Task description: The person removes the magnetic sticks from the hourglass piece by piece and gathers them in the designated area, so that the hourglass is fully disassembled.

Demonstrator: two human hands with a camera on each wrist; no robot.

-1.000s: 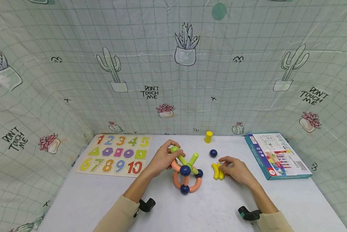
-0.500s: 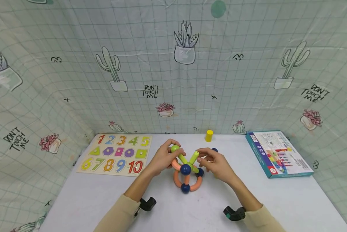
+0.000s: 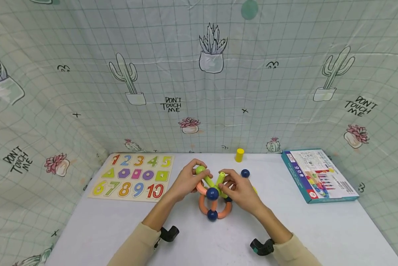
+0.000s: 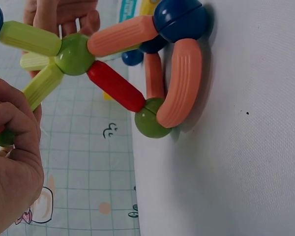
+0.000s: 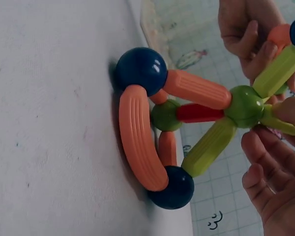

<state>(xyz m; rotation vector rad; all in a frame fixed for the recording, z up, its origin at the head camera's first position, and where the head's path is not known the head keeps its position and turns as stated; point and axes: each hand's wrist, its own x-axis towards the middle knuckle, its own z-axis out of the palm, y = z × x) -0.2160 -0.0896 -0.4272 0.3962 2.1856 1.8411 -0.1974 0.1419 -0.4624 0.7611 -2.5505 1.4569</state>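
Observation:
A magnetic stick-and-ball structure stands on the table, its base a ring of orange curved sticks (image 5: 140,137) and balls such as a blue ball (image 5: 141,71). Above the ring, a green ball (image 4: 75,54) joins yellow-green, orange and red sticks (image 4: 115,86). My left hand (image 3: 188,181) grips the upper left of the structure at a light green ball (image 3: 200,170). Thumb and fingers of my right hand (image 3: 241,192) pinch an upright yellow-green stick (image 3: 221,177) on the top. Part of the structure is hidden behind the right hand.
A number puzzle board (image 3: 132,177) lies at the left, a flat toy box (image 3: 318,175) at the right. Behind the right hand are a loose blue ball (image 3: 245,173) and a yellow cylinder (image 3: 239,155). Yellow curved pieces (image 3: 255,190) are mostly hidden by that hand.
My right hand has left the yellow curved pieces, moved left to the structure and now pinches the upright yellow-green stick. The left hand keeps its grip in place.

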